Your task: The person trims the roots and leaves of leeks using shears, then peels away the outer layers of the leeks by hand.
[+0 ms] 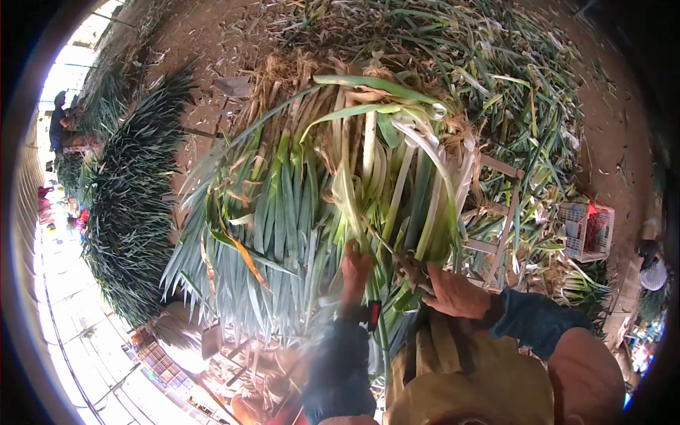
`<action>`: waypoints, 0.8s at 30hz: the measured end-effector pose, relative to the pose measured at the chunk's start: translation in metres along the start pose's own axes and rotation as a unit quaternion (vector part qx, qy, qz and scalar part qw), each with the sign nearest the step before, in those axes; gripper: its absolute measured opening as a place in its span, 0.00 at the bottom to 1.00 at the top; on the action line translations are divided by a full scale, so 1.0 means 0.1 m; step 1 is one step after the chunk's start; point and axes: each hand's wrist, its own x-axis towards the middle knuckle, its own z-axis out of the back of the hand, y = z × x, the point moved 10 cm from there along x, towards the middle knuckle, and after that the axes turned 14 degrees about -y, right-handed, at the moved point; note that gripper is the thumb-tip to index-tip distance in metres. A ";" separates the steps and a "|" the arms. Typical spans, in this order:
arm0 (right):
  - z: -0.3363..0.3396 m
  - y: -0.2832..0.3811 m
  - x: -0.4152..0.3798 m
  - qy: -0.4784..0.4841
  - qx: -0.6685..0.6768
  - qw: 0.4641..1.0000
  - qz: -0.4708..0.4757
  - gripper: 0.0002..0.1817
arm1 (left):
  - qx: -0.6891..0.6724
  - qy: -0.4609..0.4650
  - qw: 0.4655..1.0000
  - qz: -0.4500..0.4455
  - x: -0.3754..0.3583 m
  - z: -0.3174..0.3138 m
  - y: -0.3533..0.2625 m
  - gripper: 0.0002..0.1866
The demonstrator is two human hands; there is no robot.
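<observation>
My left hand (356, 263), with a dark band at its wrist, is closed round the green part of a leek (345, 195). The leek's pale end points away from me over the pile. My right hand (457, 292) grips the brown handle of a knife (412, 271), and its thin blade slants up and left to beside the leek. Under and around both hands lies a big heap of leeks (283, 191), roots at the far side and leaves toward me. A long bent leaf (379, 88) arches over the heap's top.
Trimmed leaves (496, 92) cover the ground beyond and to the right. A wooden frame (504, 234) and a plastic crate (586, 231) stand at the right. Another leek pile (134, 198) lies left, with a person (59, 124) behind it. Another person (652, 269) is far right.
</observation>
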 end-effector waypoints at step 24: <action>-0.30 0.15 0.03 0.037 -0.021 0.999 -0.013 0.43 | 0.117 -0.162 0.970 -0.142 -0.16 0.52 -0.52 0.16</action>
